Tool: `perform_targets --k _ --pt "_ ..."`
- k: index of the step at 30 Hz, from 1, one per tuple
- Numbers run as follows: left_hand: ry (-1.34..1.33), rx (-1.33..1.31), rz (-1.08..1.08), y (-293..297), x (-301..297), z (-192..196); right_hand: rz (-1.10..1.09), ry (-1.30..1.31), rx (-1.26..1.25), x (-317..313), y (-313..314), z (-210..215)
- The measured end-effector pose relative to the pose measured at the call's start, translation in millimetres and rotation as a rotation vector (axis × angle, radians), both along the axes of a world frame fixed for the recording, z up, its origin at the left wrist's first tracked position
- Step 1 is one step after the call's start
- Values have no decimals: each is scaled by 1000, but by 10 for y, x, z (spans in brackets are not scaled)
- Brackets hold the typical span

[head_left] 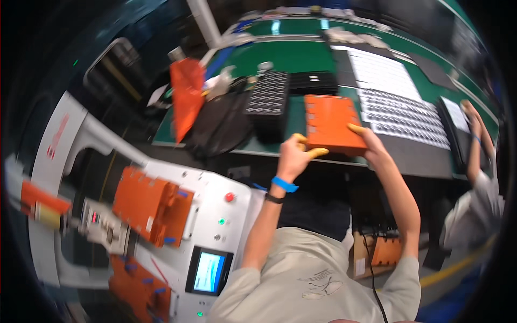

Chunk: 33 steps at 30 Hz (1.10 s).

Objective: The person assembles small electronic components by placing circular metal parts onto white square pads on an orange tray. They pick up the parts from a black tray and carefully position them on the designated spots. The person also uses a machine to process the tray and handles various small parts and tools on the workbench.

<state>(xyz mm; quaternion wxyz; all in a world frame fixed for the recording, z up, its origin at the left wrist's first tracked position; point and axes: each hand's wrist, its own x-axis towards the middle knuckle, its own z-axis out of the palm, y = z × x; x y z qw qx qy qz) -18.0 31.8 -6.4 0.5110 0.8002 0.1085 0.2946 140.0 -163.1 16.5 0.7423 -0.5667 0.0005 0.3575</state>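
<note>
A flat orange box-like block (331,124) with small notches along its sides is held at the near edge of the green bench. My left hand (295,155), with yellow finger covers and a blue band at the wrist, grips its near left corner. On its near right side, my right hand (371,144) holds on with yellow-covered fingers, some hidden behind the block. Left of the block stands a black case (268,102) topped with rows of small round cells. Sheets bearing rows of silvery cells (404,116) lie to the right.
At lower left is a white machine with a screen (209,272), a red button (230,197) and orange fixtures (145,207). A dark bag (223,121) and an orange-red bag (187,94) sit on the bench's left end. Another person's hand (472,116) works at far right.
</note>
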Motion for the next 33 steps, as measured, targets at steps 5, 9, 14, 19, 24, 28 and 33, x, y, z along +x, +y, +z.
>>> perform_targets --k 5,9,14,19,24,28,33 --pt "-176 -219 -59 -292 -234 325 -114 68 127 -473 -216 348" --pt "-378 -493 -262 -417 -811 140 -35 -319 362 -1202 -460 577" --pt "-836 -769 -408 -803 -1458 419 152 -472 638 -1764 -226 990" --pt "-1071 -261 392 -431 -2549 873 635 -547 690 -2432 468 1360" --pt "-944 118 1338 -430 -3657 902 1132 -303 814 -3391 1137 1269" --pt "-1090 -95 1207 -862 -4130 1091 1383 -226 840 -4074 1368 1191" --pt "-1299 -81 1452 -618 -4893 966 1437 -258 716 -4289 1584 874"
